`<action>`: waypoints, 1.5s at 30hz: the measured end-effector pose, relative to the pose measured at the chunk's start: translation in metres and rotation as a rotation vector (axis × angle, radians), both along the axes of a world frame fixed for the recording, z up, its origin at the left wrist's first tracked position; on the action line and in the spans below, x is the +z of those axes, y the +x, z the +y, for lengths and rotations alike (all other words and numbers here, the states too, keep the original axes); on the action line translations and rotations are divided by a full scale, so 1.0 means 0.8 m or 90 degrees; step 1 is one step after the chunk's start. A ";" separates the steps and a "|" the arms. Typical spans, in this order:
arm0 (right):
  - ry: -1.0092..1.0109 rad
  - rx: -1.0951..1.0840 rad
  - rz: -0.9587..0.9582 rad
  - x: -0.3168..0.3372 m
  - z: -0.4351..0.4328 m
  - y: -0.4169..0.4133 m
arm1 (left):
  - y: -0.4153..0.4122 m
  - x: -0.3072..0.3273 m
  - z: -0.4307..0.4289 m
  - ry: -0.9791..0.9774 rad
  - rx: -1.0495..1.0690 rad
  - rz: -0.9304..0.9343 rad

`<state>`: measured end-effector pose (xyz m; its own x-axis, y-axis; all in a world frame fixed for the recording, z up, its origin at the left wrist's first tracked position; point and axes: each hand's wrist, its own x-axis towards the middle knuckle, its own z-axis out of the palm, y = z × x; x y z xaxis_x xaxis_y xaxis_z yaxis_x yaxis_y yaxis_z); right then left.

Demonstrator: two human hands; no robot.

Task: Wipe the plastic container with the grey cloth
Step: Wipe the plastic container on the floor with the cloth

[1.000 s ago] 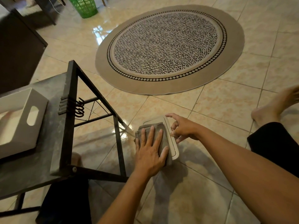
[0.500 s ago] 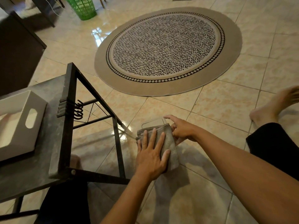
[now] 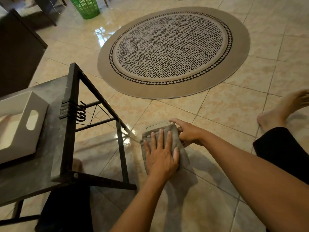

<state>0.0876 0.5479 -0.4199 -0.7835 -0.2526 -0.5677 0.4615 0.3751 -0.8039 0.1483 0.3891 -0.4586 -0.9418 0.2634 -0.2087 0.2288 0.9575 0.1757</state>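
Observation:
A small beige plastic container (image 3: 158, 125) lies on the tiled floor, almost wholly covered by the grey cloth (image 3: 177, 142); only its far end shows. My left hand (image 3: 161, 154) lies flat on the cloth with fingers spread, pressing it onto the container. My right hand (image 3: 187, 132) grips the container's right side, fingers curled at its far corner and edge.
A low grey table with a black metal frame (image 3: 73, 124) stands close on the left, carrying a white box (image 3: 21, 129) with a handle slot. A round patterned rug (image 3: 172, 49) lies ahead. A green basket (image 3: 85, 6) stands far back. My bare foot (image 3: 282, 111) and dark-clothed knee are at right.
The cloth has spread over nearly the whole container, which earlier showed along its right side. My left hand has slid slightly with the cloth. My foot at right is blurred, moving.

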 end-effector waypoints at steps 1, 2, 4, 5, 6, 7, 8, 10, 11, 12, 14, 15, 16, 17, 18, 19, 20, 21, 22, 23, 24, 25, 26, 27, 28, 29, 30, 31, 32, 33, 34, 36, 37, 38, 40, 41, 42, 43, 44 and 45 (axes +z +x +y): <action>0.004 -0.002 -0.004 -0.001 0.002 0.000 | -0.006 0.001 -0.006 -0.009 0.017 0.001; 0.003 -0.006 -0.009 -0.002 0.003 -0.002 | -0.008 0.002 -0.011 -0.014 0.032 0.005; -0.013 -0.002 -0.024 -0.003 0.004 -0.002 | 0.000 0.002 -0.016 -0.011 0.032 0.005; -0.022 0.006 -0.029 -0.002 0.003 -0.002 | 0.004 0.001 -0.014 -0.003 0.014 0.003; -0.031 0.013 -0.031 -0.002 0.003 -0.002 | 0.005 0.000 -0.010 0.008 -0.010 0.003; -0.033 0.020 -0.028 -0.001 0.002 -0.002 | 0.000 -0.002 -0.006 0.020 -0.034 0.005; -0.030 0.025 -0.021 -0.001 0.002 -0.003 | -0.008 -0.003 -0.001 0.028 -0.051 0.008; -0.025 0.025 -0.014 -0.002 0.001 -0.003 | -0.031 -0.003 -0.002 0.031 -0.050 0.006; -0.025 0.018 -0.018 -0.003 0.002 -0.004 | -0.040 -0.003 -0.006 0.030 -0.025 0.006; -0.025 0.009 -0.021 -0.005 0.003 -0.004 | -0.043 -0.003 -0.011 0.030 0.009 0.007; -0.023 -0.002 -0.026 -0.008 0.004 -0.003 | -0.032 -0.006 -0.018 0.034 0.059 0.015; -0.026 -0.001 -0.029 -0.009 0.004 -0.003 | -0.020 -0.006 -0.016 0.036 0.063 0.011; -0.028 0.005 -0.029 -0.009 0.004 -0.004 | -0.011 -0.007 -0.010 0.034 0.051 0.004; -0.027 0.013 -0.025 -0.007 0.003 -0.005 | -0.005 -0.009 -0.003 0.029 0.032 0.000; -0.022 0.021 -0.014 -0.006 0.002 -0.005 | -0.007 -0.011 0.005 0.024 0.015 0.002; -0.014 0.028 -0.003 -0.005 0.002 -0.005 | -0.014 -0.012 0.011 0.022 0.005 0.008; -0.007 0.029 0.005 -0.004 0.001 -0.005 | -0.023 -0.012 0.014 0.021 0.002 0.013; -0.007 0.024 0.007 -0.004 0.001 -0.005 | -0.034 -0.011 0.014 0.019 0.001 0.016; -0.011 0.016 0.005 -0.004 0.000 -0.004 | -0.042 -0.011 0.011 0.014 0.004 0.018; -0.016 0.009 0.001 -0.005 0.000 -0.002 | -0.047 -0.013 0.007 0.008 0.014 0.016; -0.018 -0.001 -0.004 -0.008 0.000 -0.002 | -0.047 -0.014 0.002 0.008 0.030 0.017; -0.021 -0.013 -0.008 -0.011 0.000 -0.001 | -0.044 -0.014 -0.003 0.016 0.050 0.018; -0.027 -0.027 -0.009 -0.014 0.000 0.000 | -0.037 -0.015 -0.008 0.031 0.066 0.018; -0.033 -0.041 -0.007 -0.017 0.000 0.000 | -0.029 -0.014 -0.010 0.043 0.074 0.015; -0.038 -0.055 -0.003 -0.020 0.001 0.001 | -0.020 -0.014 -0.011 0.050 0.074 0.010; -0.038 -0.070 0.003 -0.022 0.001 0.002 | -0.011 -0.014 -0.010 0.052 0.070 0.006; -0.035 -0.090 0.010 -0.024 0.000 0.004 | -0.003 -0.012 -0.007 0.053 0.066 0.003; -0.034 -0.119 0.015 -0.026 -0.001 0.006 | 0.003 -0.009 -0.003 0.049 0.061 0.003; -0.035 -0.157 0.019 -0.029 -0.002 0.009 | 0.007 -0.007 0.001 0.040 0.057 0.007; -0.037 -0.200 0.024 -0.031 -0.005 0.012 | 0.009 -0.006 0.005 0.033 0.052 0.013; -0.039 -0.243 0.031 -0.033 -0.007 0.016 | 0.008 -0.006 0.009 0.033 0.049 0.021; -0.051 -0.317 0.040 -0.037 -0.011 0.029 | 0.003 -0.005 0.015 0.054 0.052 0.038; -0.061 -0.342 0.035 -0.040 -0.014 0.038 | 0.000 -0.005 0.015 0.059 0.051 0.043; -0.074 -0.357 0.021 -0.041 -0.016 0.046 | -0.003 -0.006 0.014 0.054 0.046 0.043; -0.076 -0.370 -0.013 -0.040 -0.018 0.062 | -0.006 -0.007 0.009 0.051 0.017 0.040; -0.029 -0.366 -0.004 -0.038 -0.014 0.064 | -0.008 -0.007 0.005 0.058 -0.004 0.043; 0.052 -0.349 0.026 -0.036 -0.007 0.062 | -0.008 -0.006 0.001 0.065 -0.024 0.052; 0.148 -0.322 0.068 -0.035 0.002 0.054 | -0.009 -0.006 -0.003 0.071 -0.040 0.065; 0.217 -0.292 0.110 -0.033 0.011 0.044 | -0.009 -0.006 -0.007 0.076 -0.052 0.076; 0.249 -0.259 0.145 -0.029 0.020 0.032 | -0.010 -0.005 -0.011 0.079 -0.063 0.083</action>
<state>0.1129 0.5635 -0.4431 -0.8865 0.2855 -0.3643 0.4618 0.4926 -0.7376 0.1402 0.3803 -0.4627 -0.9267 0.3728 -0.0478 0.3498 0.9020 0.2531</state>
